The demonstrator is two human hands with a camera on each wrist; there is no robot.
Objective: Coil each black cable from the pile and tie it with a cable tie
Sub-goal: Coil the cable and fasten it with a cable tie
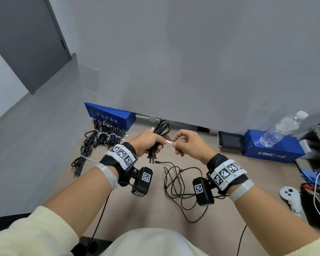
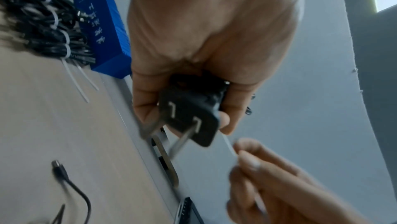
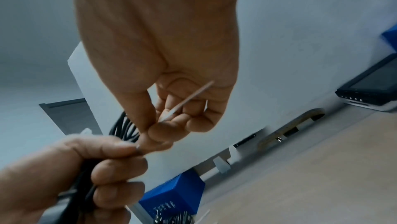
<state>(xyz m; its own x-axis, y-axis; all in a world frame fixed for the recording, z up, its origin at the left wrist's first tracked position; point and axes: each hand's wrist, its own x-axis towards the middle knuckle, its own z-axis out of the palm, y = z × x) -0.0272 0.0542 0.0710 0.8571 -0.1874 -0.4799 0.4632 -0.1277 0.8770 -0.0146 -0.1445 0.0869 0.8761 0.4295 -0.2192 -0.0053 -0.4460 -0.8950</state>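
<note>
My left hand (image 1: 149,143) grips a coiled black cable (image 1: 161,129) above the table; its loops stick up past the fist and its two-pin plug (image 2: 189,117) hangs below. A white cable tie (image 1: 168,142) runs from that fist to my right hand (image 1: 187,143), which pinches the strap (image 3: 187,101) between thumb and fingertips. The tie's tail lies across the right palm. A loose thin black cable (image 1: 181,183) sprawls on the table under my wrists.
Several tied cable bundles (image 1: 100,137) lie at the left by a blue box (image 1: 109,115). Another blue box (image 1: 272,146) with a water bottle (image 1: 283,130) stands right, beside a small screen (image 1: 229,140). A white controller (image 1: 290,196) and cluttered wires fill the right edge.
</note>
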